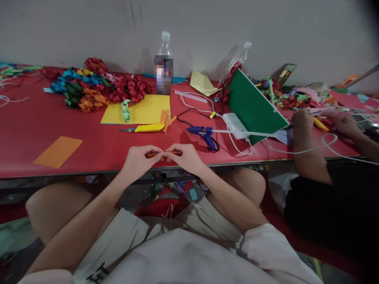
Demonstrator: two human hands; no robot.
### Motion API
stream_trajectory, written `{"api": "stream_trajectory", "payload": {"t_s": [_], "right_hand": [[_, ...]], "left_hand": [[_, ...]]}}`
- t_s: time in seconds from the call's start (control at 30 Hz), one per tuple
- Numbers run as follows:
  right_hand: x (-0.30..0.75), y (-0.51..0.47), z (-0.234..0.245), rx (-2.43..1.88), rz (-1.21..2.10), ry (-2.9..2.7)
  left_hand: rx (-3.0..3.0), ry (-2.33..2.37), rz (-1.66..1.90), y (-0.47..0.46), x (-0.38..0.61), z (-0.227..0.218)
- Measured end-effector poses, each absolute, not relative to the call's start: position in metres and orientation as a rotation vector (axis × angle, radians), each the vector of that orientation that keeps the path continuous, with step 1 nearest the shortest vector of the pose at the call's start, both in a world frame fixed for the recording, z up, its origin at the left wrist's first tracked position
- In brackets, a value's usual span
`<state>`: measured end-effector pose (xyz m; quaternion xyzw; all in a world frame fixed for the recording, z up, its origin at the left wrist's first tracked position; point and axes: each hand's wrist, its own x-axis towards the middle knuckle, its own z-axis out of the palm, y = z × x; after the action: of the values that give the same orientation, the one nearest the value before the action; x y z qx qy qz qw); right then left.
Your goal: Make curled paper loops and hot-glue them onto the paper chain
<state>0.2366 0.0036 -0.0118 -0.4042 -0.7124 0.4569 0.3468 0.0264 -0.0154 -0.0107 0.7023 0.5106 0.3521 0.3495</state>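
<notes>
Both my hands meet over the front edge of the red table [89, 157]. My left hand [140, 157] and my right hand [186, 156] pinch a thin orange paper strip [154, 155] between their fingertips, and its middle is hidden by the fingers. Beyond them lies a yellow utility knife [149, 127] with its blade out, beside several short orange paper strips [166, 120]. A blue glue gun [203, 134] with a long white glue stick rests to the right. An orange paper sheet [59, 152] lies flat on the left.
Yellow paper sheets [142, 110] bear a pale green paper curl [126, 111]. Coloured paper chains [94, 86] are heaped behind. A bottle [164, 75], a white power strip [236, 125] with cables and a leaning green board [254, 106] stand around. At right, a co-worker's hands [303, 120] work.
</notes>
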Motion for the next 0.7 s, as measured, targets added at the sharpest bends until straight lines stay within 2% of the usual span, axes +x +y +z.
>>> {"api": "stream_trajectory", "payload": {"t_s": [0.13,0.3,0.4,0.57,0.7], "right_hand": [[0.243,0.004,-0.011,-0.997,1.121,-1.997],[0.25,0.007,-0.013,-0.903,1.447,-1.958],[0.249,0.005,-0.011,-1.034,1.534,-1.804],[0.254,0.008,-0.012,-1.276,1.476,-1.644],[0.264,0.017,-0.015,-1.282,1.341,-1.83]], "left_hand": [[1.831,1.276,0.856,-0.017,0.024,-0.009],[1.601,1.201,0.804,-0.015,0.019,-0.008],[1.517,1.267,0.818,-0.015,0.017,-0.006],[1.494,1.358,0.809,-0.01,0.015,-0.012],[1.733,1.384,0.796,-0.006,0.012,-0.016]]}}
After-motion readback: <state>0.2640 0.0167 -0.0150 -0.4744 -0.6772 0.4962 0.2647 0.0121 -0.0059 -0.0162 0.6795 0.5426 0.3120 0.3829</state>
